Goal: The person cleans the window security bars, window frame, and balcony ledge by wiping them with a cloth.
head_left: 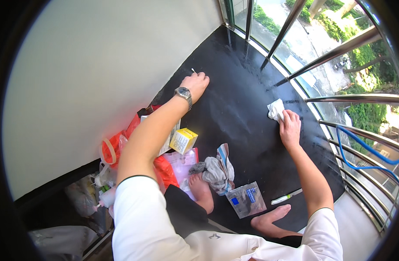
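My left hand (196, 85), with a watch (183, 92) on its wrist, is low over the black ledge (232, 98) near the white wall. Its fingers are curled, and a thin white-tipped stick, apparently a cotton swab (193, 70), pokes out beyond them; the rest of it is hidden. Crumpled white tissue or cloth (275, 109) is pinched in the fingers of my right hand (289, 127), which rests by the ledge's window side. Pale streaks mark the dark surface between both hands.
Metal railing bars (352, 98) with a blue cord (359, 140) line the right. Around my bare feet lie a knife (285, 198), a silver packet (246, 199) and a striped cloth (224, 169). A yellow-white box (184, 141) and red bags (166, 169) sit by my left arm.
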Action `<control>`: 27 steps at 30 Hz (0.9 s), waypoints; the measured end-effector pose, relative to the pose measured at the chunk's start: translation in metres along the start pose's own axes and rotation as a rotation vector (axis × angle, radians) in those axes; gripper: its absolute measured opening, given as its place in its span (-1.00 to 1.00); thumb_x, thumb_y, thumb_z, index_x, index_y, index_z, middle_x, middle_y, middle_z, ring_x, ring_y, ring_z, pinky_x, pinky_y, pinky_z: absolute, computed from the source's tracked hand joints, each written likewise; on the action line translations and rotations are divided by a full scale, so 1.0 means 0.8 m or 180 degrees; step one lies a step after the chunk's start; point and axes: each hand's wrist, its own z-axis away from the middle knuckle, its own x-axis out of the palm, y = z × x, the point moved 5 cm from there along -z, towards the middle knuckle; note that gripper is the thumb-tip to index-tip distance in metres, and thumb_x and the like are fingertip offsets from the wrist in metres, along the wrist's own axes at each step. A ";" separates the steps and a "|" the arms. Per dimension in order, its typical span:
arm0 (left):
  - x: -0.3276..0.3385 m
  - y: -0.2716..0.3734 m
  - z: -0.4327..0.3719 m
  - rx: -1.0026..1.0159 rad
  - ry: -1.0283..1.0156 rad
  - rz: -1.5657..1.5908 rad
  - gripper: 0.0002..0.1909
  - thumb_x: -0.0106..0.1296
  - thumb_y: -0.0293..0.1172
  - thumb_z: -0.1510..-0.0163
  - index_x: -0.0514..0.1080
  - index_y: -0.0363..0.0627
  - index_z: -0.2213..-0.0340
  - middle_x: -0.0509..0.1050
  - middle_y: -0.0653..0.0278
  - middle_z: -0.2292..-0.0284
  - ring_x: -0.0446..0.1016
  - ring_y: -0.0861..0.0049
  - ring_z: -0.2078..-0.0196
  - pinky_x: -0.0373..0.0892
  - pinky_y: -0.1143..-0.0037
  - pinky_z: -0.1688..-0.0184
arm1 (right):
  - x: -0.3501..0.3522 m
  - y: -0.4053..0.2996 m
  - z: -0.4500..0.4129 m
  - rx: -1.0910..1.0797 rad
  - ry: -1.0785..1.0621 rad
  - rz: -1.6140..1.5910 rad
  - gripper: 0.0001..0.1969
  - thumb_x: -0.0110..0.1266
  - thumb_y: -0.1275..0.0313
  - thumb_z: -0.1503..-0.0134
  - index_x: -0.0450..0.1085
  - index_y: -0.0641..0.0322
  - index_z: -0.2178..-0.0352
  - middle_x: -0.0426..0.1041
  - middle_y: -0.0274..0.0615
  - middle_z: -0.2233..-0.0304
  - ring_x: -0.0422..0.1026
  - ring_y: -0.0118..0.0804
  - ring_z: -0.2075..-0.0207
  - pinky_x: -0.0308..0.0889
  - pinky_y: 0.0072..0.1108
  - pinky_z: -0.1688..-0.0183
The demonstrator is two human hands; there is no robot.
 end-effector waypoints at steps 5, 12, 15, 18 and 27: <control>0.034 0.003 -0.034 0.0204 -0.0180 -0.0105 -0.90 -0.04 -0.50 -0.09 0.41 -0.18 0.32 0.43 0.19 0.29 0.53 0.25 0.20 0.57 0.33 0.29 | 0.020 0.007 0.020 0.0096 0.0309 0.0282 -0.57 0.14 0.52 -0.04 0.36 0.17 0.00 0.36 -0.15 -0.04 0.29 0.00 -0.12 0.17 -0.23 -0.13; -0.033 0.054 0.034 0.0033 0.0737 0.1539 -0.90 0.06 -0.48 0.00 0.38 -0.10 0.39 0.44 0.14 0.44 0.51 0.16 0.39 0.46 0.25 0.37 | 0.008 0.001 -0.004 0.0110 0.0240 -0.0019 -0.68 0.17 0.49 0.00 0.45 0.18 0.15 0.44 -0.18 0.10 0.37 -0.02 0.01 0.23 -0.26 -0.03; -0.126 0.105 0.127 -0.0162 0.0164 0.3240 -0.92 0.01 -0.45 -0.07 0.33 -0.13 0.39 0.48 0.04 0.54 0.51 0.03 0.43 0.38 0.18 0.42 | 0.001 0.012 -0.041 0.0339 0.0004 -0.0284 -0.77 0.16 0.46 -0.03 0.48 0.20 0.23 0.48 -0.15 0.21 0.40 -0.03 0.09 0.26 -0.28 0.04; -0.152 0.086 0.222 -0.1005 -0.0048 0.3909 -0.93 0.00 -0.59 -0.13 0.34 -0.18 0.33 0.48 0.25 0.44 0.47 0.59 0.44 0.38 0.53 0.38 | -0.005 -0.003 -0.121 0.0393 0.0586 -0.0578 -0.84 0.13 0.44 -0.07 0.48 0.26 0.29 0.51 -0.07 0.24 0.42 0.01 0.12 0.28 -0.23 0.05; -0.101 0.071 0.311 -0.2323 0.0864 0.5568 -0.87 -0.08 -0.69 -0.19 0.27 -0.21 0.24 0.47 0.24 0.35 0.44 0.63 0.28 0.39 0.57 0.14 | 0.128 -0.159 -0.253 -0.1036 0.0238 -0.0532 -0.72 0.00 0.58 0.05 0.49 0.23 0.26 0.47 -0.02 0.22 0.39 0.07 0.09 0.30 -0.23 -0.03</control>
